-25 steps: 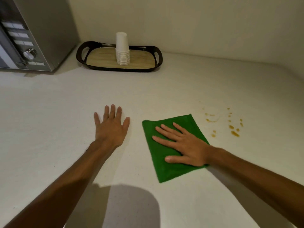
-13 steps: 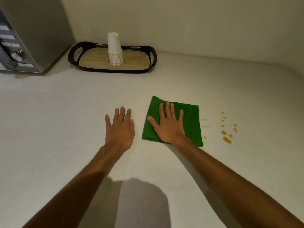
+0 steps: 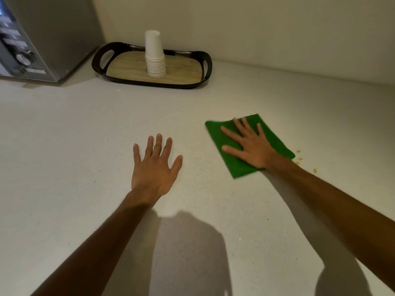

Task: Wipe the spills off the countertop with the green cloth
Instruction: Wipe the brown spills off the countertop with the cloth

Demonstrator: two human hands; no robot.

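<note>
Wiping is under way but unfinished: the right hand [image 3: 253, 147], fingers spread, presses the green cloth [image 3: 237, 165] flat on the worktop [image 3: 85, 146] at 3 o'clock of the left hand [image 3: 155, 169], also flat and holding nothing, while amber spills [image 3: 299, 160] remain just beyond the cloth's 4 o'clock edge.

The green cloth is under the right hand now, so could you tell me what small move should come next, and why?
Probably slide the green cloth a little further right and toward the person. The right hand presses it flat, yet brown spill drops show just past its right corner on the countertop.
</note>
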